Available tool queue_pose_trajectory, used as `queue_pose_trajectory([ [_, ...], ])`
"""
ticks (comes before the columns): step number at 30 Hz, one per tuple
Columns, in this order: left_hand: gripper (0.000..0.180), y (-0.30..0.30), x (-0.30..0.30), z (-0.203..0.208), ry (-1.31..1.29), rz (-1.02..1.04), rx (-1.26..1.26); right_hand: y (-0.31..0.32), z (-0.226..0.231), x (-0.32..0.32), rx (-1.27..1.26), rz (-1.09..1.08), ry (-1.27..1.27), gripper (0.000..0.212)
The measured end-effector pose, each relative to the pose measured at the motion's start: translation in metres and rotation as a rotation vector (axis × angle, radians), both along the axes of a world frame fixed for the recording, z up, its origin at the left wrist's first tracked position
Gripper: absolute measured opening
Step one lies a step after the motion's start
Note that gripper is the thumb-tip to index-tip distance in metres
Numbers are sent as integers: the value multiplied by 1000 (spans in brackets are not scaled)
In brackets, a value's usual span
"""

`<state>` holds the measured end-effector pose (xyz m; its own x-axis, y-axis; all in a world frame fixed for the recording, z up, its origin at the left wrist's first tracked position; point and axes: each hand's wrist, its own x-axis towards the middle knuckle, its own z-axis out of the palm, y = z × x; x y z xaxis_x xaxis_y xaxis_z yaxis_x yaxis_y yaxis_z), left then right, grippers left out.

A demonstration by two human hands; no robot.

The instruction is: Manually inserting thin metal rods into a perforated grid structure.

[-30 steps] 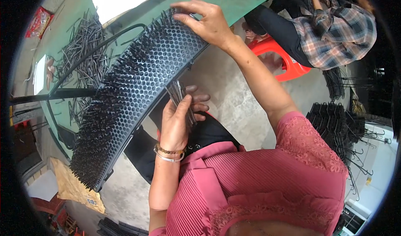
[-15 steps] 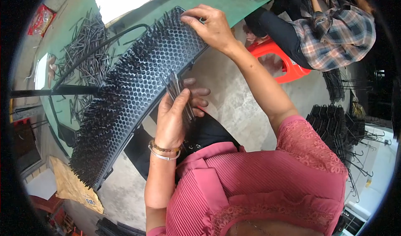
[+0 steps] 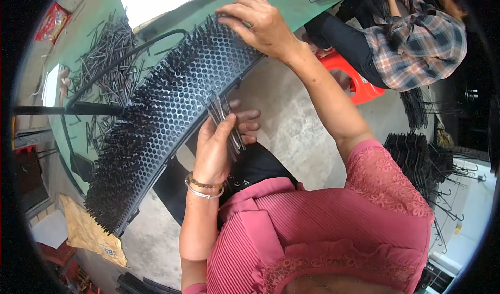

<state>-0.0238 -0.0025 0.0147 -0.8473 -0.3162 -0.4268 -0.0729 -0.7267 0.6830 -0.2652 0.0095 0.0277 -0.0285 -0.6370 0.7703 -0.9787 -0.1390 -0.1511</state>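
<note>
A long, curved black panel full of round holes (image 3: 195,98) slants across the front of me. Thin dark rods (image 3: 122,138) stand densely in the holes along its far side, while the near side shows bare holes. My left hand (image 3: 213,143) holds a small bundle of loose dark rods (image 3: 225,119) under its thumb, close to the panel's near edge; its other fingers are partly curled. At the panel's upper right end, my right hand (image 3: 260,26) is closed in a pinch over the last standing rods. What lies between its fingertips is too small to tell.
Loose rods lie heaped (image 3: 112,54) on the green table (image 3: 67,132) behind a black metal bar frame (image 3: 94,109). A co-worker in a checked shirt (image 3: 416,49) sits at the upper right beside a red plastic stool (image 3: 349,72). Black hooked racks (image 3: 411,156) hang at the right.
My right hand has shifted a little left and up along the panel's end. The left hand and its bundle have barely moved.
</note>
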Motion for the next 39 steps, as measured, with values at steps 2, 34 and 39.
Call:
queue_pose_trajectory([
  [2,33,1,0,1,-1,-16,-5,0,0,1,14,-18,7,18],
  [34,35,1,4,-5,0,-4,-44,49,11,66,176,231,-1357,22],
  [39,34,3,0,-3,2,-1,-51,19,4,35,-60,12,-943,24],
])
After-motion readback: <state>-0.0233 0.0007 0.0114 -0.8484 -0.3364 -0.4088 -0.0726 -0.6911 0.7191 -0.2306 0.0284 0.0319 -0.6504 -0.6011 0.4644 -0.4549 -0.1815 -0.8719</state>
